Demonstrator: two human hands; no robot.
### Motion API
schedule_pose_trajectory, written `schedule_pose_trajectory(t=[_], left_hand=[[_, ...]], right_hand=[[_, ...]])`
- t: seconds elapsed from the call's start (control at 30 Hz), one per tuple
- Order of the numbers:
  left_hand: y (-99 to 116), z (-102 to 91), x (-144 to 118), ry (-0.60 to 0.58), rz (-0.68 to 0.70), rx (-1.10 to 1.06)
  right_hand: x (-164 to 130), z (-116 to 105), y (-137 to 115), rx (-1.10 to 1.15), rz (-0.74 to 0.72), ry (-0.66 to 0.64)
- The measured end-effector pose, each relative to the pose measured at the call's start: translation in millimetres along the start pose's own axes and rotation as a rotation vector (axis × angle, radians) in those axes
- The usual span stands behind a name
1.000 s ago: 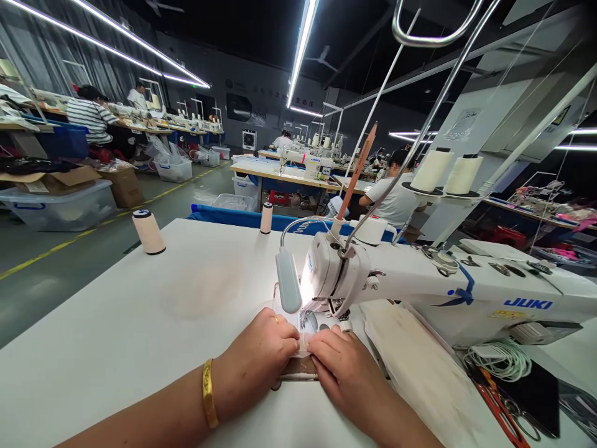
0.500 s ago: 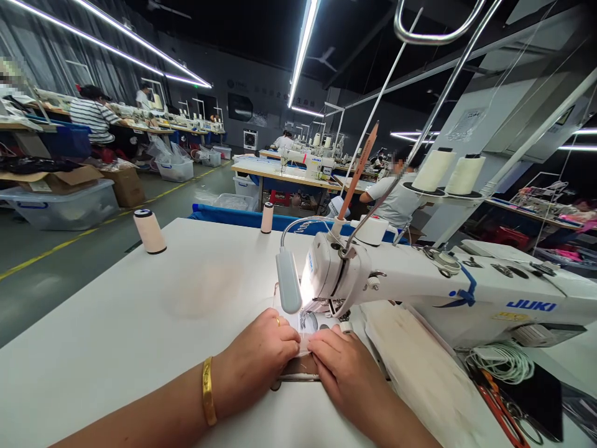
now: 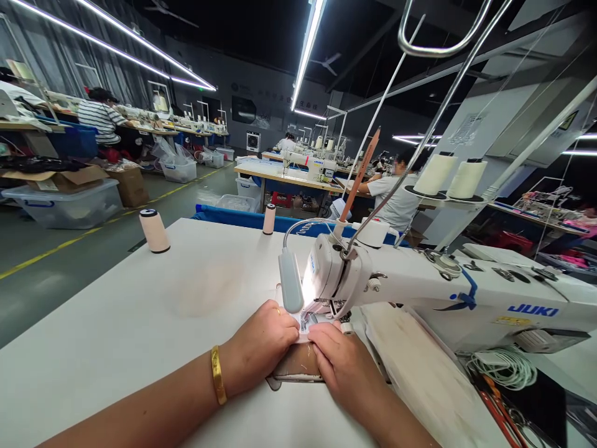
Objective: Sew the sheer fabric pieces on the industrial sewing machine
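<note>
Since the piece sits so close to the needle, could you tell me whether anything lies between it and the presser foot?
Nothing visible does: both hands, left and right, press the small fabric piece flat just before the presser foot.

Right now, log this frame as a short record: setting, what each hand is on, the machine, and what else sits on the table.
setting: sewing workshop, other people at distant tables
left hand: pressing the brown piece flat, fingers at the needle area
right hand: on the same piece, opposite side
machine: white JUKI sewing machine, lamp lit
wrist: gold bangle on left arm
table: two thread spools at far edge
scissors: at right, red handles
</note>
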State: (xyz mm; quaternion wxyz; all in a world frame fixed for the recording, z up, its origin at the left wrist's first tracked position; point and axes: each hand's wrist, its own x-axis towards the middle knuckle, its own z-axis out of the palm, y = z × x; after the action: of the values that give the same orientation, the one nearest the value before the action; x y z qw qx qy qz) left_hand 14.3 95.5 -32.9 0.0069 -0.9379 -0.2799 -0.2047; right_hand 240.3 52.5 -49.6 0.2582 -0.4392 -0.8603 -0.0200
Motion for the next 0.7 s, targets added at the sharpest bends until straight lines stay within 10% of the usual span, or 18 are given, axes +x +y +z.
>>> schedule_pose_trajectory(t=[0.7], left_hand=[[2,-33.5,6,-0.013,-0.162,-0.056]], right_hand=[[-2,-8,0,0.012,0.013,0.062]])
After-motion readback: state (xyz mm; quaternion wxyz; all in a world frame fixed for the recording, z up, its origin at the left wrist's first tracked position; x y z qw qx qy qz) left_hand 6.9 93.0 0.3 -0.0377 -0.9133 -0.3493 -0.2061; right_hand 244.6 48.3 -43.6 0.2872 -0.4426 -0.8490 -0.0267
